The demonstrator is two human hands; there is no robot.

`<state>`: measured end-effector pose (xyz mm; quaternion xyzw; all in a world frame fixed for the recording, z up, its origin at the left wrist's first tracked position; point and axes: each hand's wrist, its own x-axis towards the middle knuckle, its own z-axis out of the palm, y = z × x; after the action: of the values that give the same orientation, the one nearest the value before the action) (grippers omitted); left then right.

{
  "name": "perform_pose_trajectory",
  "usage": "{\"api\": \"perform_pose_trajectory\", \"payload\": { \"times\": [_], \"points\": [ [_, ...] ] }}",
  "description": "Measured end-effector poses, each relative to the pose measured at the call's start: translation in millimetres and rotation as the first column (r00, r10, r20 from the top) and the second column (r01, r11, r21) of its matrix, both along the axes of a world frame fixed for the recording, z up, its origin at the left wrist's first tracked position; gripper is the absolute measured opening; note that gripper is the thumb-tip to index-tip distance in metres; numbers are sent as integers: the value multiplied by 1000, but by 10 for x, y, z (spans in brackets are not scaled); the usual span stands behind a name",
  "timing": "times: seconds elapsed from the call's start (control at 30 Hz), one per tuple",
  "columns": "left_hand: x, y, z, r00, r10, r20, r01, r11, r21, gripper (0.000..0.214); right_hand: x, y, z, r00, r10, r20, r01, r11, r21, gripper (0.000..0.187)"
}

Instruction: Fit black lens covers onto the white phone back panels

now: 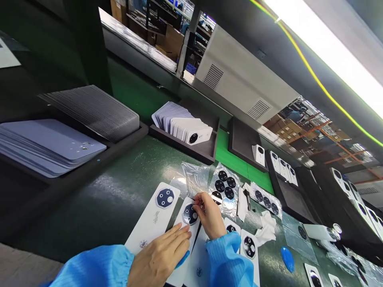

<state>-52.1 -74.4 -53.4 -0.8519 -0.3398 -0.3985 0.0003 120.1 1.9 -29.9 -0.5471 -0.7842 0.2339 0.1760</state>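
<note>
My right hand (211, 217) is closed in a pinch at the upper right edge of a dark, round camera lens cover (189, 215). This cover lies at the top of a white phone back panel (176, 275). Stretched flat, the fingers of my left hand (161, 253) rest on the same panel just below the cover. Under those fingers a blue piece (183, 261) peeks out, mostly hidden. To the left lies another white phone back panel (146, 225) with a dark camera cover. More panels, including one at the right (249, 255), are partly behind my right sleeve.
Clear film (229, 203) carries several black round covers. Near it lie a black pen-like tool (247, 198), a white cloth (266, 229), a blue oval piece (287, 259) and a bottle (321, 232). Black trays (194, 154) of stacked panels line the back and left.
</note>
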Motion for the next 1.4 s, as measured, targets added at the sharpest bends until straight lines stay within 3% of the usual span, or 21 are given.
{"api": "perform_pose_trajectory", "payload": {
  "times": [0.17,0.43,0.77,0.9,1.03,1.07,1.1,1.13,1.17,1.2,1.23,1.27,1.3,1.33,1.4],
  "points": [
    [-57,64,97,999,-10,-49,12,999,45,48,-29,24,21,999,18,48,-20,999,36,17],
    [-21,37,23,999,-26,-47,28,999,30,43,-81,-24,-15,989,20,146,-40,990,136,15],
    [7,34,-13,996,-74,-53,70,995,-71,46,-160,-358,-18,981,54,189,-89,980,180,20],
    [30,11,-63,995,-98,12,99,988,-122,45,-42,-554,157,998,65,-21,-64,996,64,14],
    [-3,-26,-105,976,-148,159,188,942,-278,38,172,-738,546,921,-158,-355,102,980,-172,6],
    [-27,-28,-83,961,-138,240,227,889,-397,36,193,-777,628,879,-210,-428,118,966,-232,9],
    [-57,-23,-43,936,-109,335,286,790,-542,32,189,-810,685,844,-236,-482,103,953,-285,13],
    [-90,-14,12,899,-53,435,368,631,-683,29,159,-836,713,823,-234,-517,66,944,-323,16],
    [-123,-1,77,848,19,530,476,415,-776,29,103,-852,709,826,-208,-525,14,937,-349,17],
    [-154,12,143,779,104,619,594,196,-780,33,26,-857,678,847,-160,-507,-34,935,-353,16],
    [-181,25,204,703,200,682,693,21,-721,41,-65,-849,626,878,-106,-467,-64,941,-334,13],
    [-205,34,252,644,284,710,756,-93,-648,50,-165,-828,562,910,-59,-411,-69,954,-292,9],
    [-226,39,282,610,350,710,785,-147,-602,58,-264,-793,496,936,-23,-351,-61,972,-228,7],
    [-247,39,294,607,396,689,784,-155,-601,64,-357,-741,434,954,2,-299,-53,986,-160,7],
    [-300,28,268,667,417,617,704,-81,-706,64,-507,-588,338,972,39,-231,-55,997,-63,8]
  ]
}}
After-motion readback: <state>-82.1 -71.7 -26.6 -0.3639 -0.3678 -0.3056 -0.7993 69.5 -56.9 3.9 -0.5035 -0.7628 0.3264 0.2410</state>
